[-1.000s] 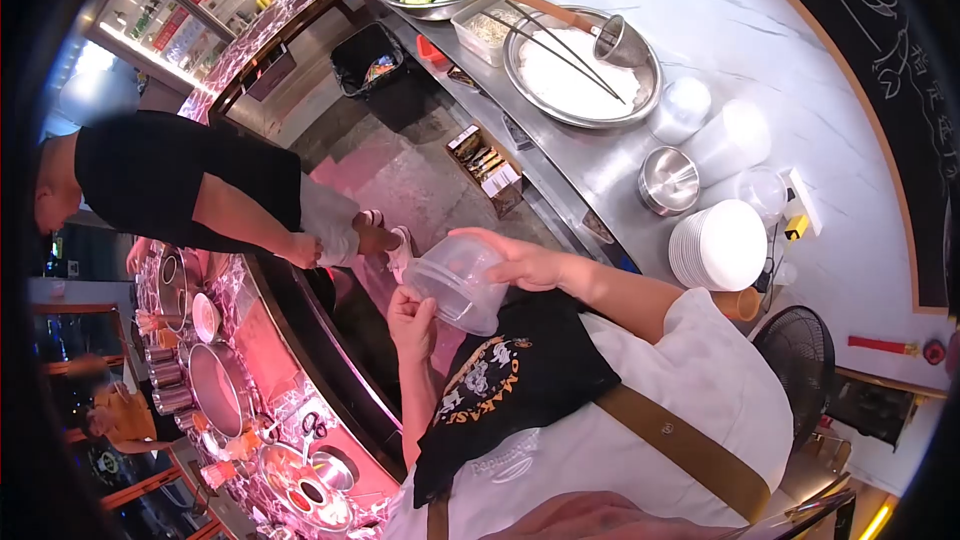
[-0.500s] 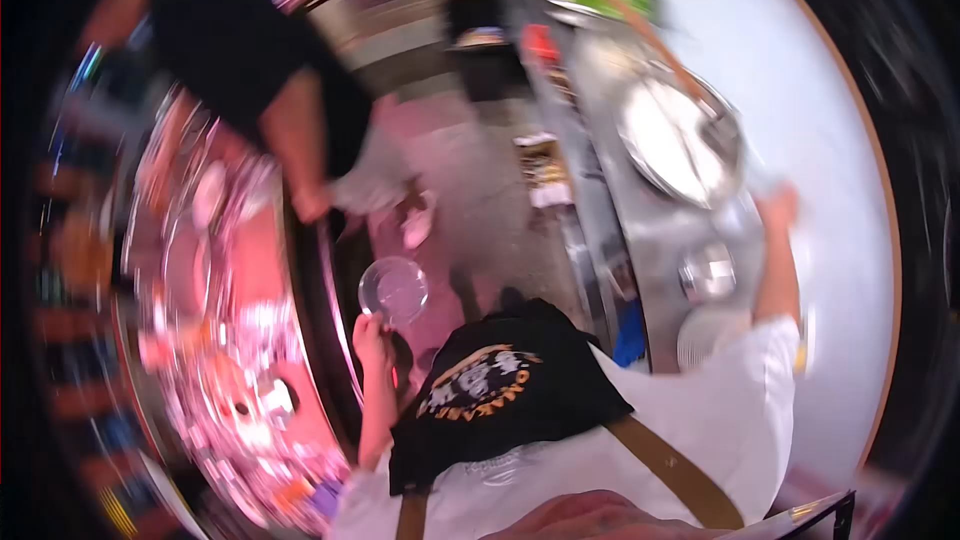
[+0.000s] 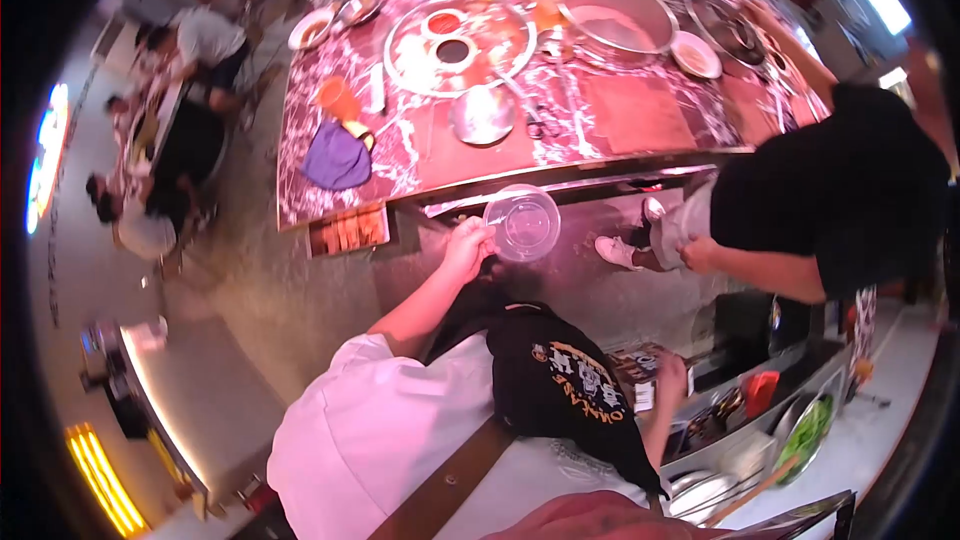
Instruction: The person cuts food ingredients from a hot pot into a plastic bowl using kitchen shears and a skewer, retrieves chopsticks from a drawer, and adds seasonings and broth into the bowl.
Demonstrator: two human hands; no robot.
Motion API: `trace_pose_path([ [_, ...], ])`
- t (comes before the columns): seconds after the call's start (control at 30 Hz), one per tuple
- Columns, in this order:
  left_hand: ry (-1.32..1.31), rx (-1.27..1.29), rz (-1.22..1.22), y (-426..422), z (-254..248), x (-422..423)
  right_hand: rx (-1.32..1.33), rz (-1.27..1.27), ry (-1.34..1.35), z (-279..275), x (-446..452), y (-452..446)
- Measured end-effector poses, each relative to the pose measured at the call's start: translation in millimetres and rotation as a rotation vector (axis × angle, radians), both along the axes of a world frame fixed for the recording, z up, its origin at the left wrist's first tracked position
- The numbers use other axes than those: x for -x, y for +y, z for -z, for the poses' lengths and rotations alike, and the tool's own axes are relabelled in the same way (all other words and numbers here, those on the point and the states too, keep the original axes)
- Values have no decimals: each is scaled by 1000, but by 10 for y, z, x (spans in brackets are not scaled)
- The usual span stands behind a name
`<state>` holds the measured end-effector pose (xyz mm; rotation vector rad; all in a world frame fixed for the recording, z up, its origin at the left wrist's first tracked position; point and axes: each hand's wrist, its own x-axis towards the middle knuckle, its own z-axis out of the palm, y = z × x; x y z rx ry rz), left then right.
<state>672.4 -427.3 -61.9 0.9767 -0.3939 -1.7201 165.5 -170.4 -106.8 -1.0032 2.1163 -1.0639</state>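
My left hand [image 3: 466,250] is closed on the rim of a round, clear plastic container [image 3: 522,224], held out in front of my apron beside the marble table's edge. Through its see-through base the floor shows. To the lower right, my right hand [image 3: 672,378] hangs low, apart from the container, between my apron and the steel counter. Its fingers are small and unclear, and nothing can be made out in them. A carton [image 3: 634,364] on the floor appears just behind this hand.
The marble table [image 3: 450,170] bears a large steel pot [image 3: 620,18], a steel dome [image 3: 482,115], scissors [image 3: 540,122] and a purple cloth [image 3: 338,155]. A person in black [image 3: 830,195] stands at the right. Greens [image 3: 808,438] and a red tray [image 3: 761,392] are at lower right.
The view has swung toward the marble table. First both hands held clear plastic; then my right hand let go and reached over the counter. Now it is lower, while my left hand keeps the container.
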Motion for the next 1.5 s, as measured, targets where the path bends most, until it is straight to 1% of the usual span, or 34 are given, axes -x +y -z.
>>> trace_pose_path([
  [0.03,30,-20,-73,-23,122,-129,-142,-166,-31,87,-431,-809],
  [0.07,54,-39,-137,-35,217,-268,-31,-425,94,-233,-1090,-1568],
  [0.1,-13,-82,-178,-47,219,-414,-122,-520,-121,-279,-1566,-2156],
  [0.13,-31,-85,-225,-78,183,-553,-69,-707,-19,-425,-2027,-2678],
  [0.17,-49,-84,-265,-128,121,-688,86,-800,-144,-206,-2371,-3145],
  [0.2,-69,-83,-300,-197,102,-829,118,-842,-116,-215,-2718,-3569],
  [0.23,-99,-122,-395,-255,105,-961,8,-816,-279,-316,-3059,-3947],
  [0.27,-164,-101,-404,-300,150,-1143,-106,-668,-526,-242,-3368,-4287],
  [0.3,-194,-117,-440,-363,116,-1286,-130,-532,-618,-251,-3634,-4558],
  [0.33,-221,-127,-462,-463,79,-1397,-204,-514,-794,-5,-3737,-4874],
  [0.37,-215,-119,-501,-542,166,-1516,-229,-470,-891,85,-3826,-5068],
  [0.4,-210,-112,-545,-622,263,-1596,-169,-272,-796,17,-4021,-5166],
  [0.47,-208,-95,-533,-819,223,-1663,-98,-386,-612,16,-3998,-5304],
  [0.5,-226,-87,-511,-918,298,-1700,-123,-433,-653,133,-3907,-5350],
  [0.53,-243,-79,-495,-1014,313,-1712,-38,-450,-483,179,-3864,-5372],
  [0.57,-242,-119,-501,-1108,346,-1671,-46,-397,-688,194,-3678,-5368],
  [0.6,-230,-93,-472,-1231,338,-1610,-52,-351,-893,-75,-3514,-5336],
  [0.67,-210,-51,-431,-1422,323,-1422,15,-190,-755,-259,-3091,-5373],
  [0.8,-221,-23,-385,-1903,388,-904,57,31,-907,-56,-1855,-5725],
  [0.93,-261,-59,-356,-2237,455,-438,35,218,-1031,-36,-1396,-6093],
  [0.97,-268,-108,-348,-2238,460,-373,62,245,-1080,-73,-1441,-6095],
  [1.0,-272,-149,-337,-2262,482,-325,25,-78,-1200,67,-1370,-6085],
  [1.03,-294,-184,-335,-2276,381,-299,-36,-233,-1152,-20,-1523,-6029],
  [1.07,-314,-217,-333,-2273,198,-294,-112,-501,-1050,167,-1552,-6018],
  [1.1,-333,-248,-329,-2256,87,-316,-180,-394,-789,-309,-2060,-5853],
  [1.13,-457,-180,-348,-2213,214,-407,-165,-497,-711,-265,-2283,-5784],
  [1.17,-581,-106,-364,-2167,507,-564,-328,-651,-484,-337,-2468,-5765],
  [1.2,-706,-38,-375,-2144,659,-688,-169,-795,-302,71,-2591,-5754],
  [1.27,-1351,-79,-336,-2165,99,-828,-156,-1014,171,-196,-2884,-5799],
  [1.3,-1538,35,-340,-2182,114,-978,-122,-1007,263,-205,-2990,-5781],
  [1.37,-1638,-16,-179,-2199,215,-1170,-57,-1005,470,-226,-3115,-5790],
  [1.4,-1682,-46,-104,-2216,210,-1237,-116,-1024,534,-237,-3147,-5801],
  [1.47,-1523,-77,25,-2260,276,-1376,-259,-1040,601,-261,-3235,-5860],
  [1.5,-1576,-89,73,-2291,264,-1410,-319,-1047,619,-303,-3260,-5888],
])
